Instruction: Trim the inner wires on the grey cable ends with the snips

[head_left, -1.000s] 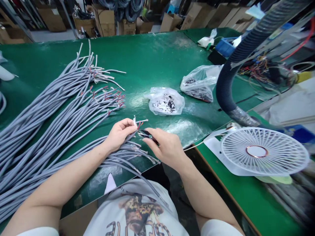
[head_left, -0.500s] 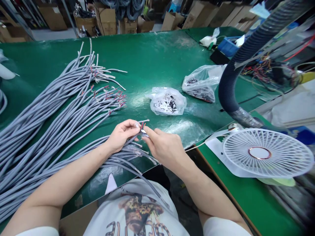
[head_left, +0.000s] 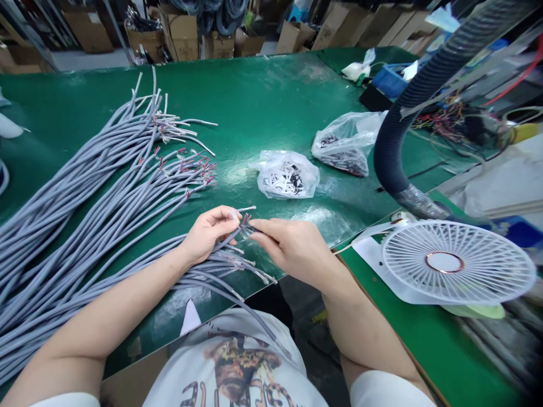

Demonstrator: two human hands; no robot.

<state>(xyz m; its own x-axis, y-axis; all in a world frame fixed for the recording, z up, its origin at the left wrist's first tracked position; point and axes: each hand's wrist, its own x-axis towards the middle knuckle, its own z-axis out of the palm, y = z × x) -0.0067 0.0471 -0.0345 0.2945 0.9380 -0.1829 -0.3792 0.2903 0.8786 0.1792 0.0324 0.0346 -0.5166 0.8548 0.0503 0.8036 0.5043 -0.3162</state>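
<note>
In the head view my left hand [head_left: 210,233] is closed round a grey cable [head_left: 228,241] close to its stripped end. Short red wires [head_left: 246,219] poke up from that end, just beyond my left fingertips. My right hand [head_left: 294,244] pinches thumb against index finger right beside these wires. Something greyish and silvery runs between the two hands, but it is too small to name. Below my hands lie more grey cables [head_left: 201,271] with frayed, pale ends, some hanging over the table edge.
Bundles of grey cables [head_left: 106,152] cover the left of the green table [head_left: 263,90]. Beyond my hands sit a clear bag of small white and black pieces [head_left: 288,175] and another plastic bag [head_left: 343,147]. A dark hose [head_left: 392,141] and a white fan [head_left: 458,263] stand at right.
My right hand has shifted slightly right, away from the left one, and its fingers point more to the left. My left hand keeps its hold on the cable.
</note>
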